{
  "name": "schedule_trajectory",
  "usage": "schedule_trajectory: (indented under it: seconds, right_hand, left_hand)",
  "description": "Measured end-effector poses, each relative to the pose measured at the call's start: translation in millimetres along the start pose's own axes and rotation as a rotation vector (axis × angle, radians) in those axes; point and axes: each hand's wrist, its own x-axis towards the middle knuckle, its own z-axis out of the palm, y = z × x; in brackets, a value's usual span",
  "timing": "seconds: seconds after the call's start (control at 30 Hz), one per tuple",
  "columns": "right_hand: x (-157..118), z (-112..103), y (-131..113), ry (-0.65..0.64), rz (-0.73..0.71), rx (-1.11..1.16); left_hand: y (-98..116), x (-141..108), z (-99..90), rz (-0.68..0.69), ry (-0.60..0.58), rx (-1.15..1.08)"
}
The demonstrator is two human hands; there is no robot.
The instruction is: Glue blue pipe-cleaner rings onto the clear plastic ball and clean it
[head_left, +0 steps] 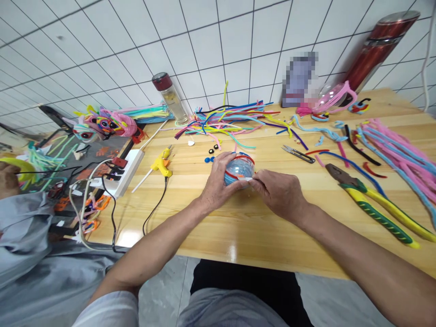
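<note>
My left hand (218, 181) is wrapped round a clear, rounded plastic piece (241, 167) trimmed with light blue and red fuzzy pipe cleaners. At its near right edge, my right hand (281, 190) is closed in a pinch. Something small and pale shows by those fingertips, too small to name. Just beyond the left hand lie blue round bits (207, 160) and black-and-white eye-like pieces (213, 149). A yellow glue gun (161, 164) rests on the table left of my hands.
Behind lies a heap of pipe cleaners (225, 119) near a glass flask (172, 100). Right are snips (298, 154), pliers (374, 200) and a pink-blue pile (397, 150). A power strip (127, 172) with trailing cords stands left, near another person's sleeve (27, 222).
</note>
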Motion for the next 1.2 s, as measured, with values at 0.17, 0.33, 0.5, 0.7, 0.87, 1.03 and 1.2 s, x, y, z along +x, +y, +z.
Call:
schedule_trajectory:
  seconds: [0.17,0.33,0.5,0.7,0.87,1.03,1.2]
  right_hand:
    - [1,-2,-3,-0.011,0.024,-0.006]
    - [-1,1,-6,0.039,0.012,-0.04]
    - [-1,4,-7,0.079,-0.012,-0.085]
    - [1,4,-6,0.116,-0.045,-0.092]
    - [0,5,-3,0.073,-0.03,-0.075]
    - [-2,6,2,0.071,-0.045,-0.057]
    - [-2,5,5,0.041,-0.037,-0.025]
  left_hand:
    - [2,0,1.3,-0.011,0.019,-0.003]
    - [3,0,0.2,-0.018,0.011,-0.006]
    - [5,0,-0.8,-0.005,0.009,-0.021]
    - [7,-1,0.2,-0.025,0.014,-0.04]
    - [2,-1,1.2,-0.015,0.026,-0.007]
    - [-2,-1,1.6,-0.005,0.018,-0.027]
    - [-3,-1,1.8,-0.007,0.024,-0.022]
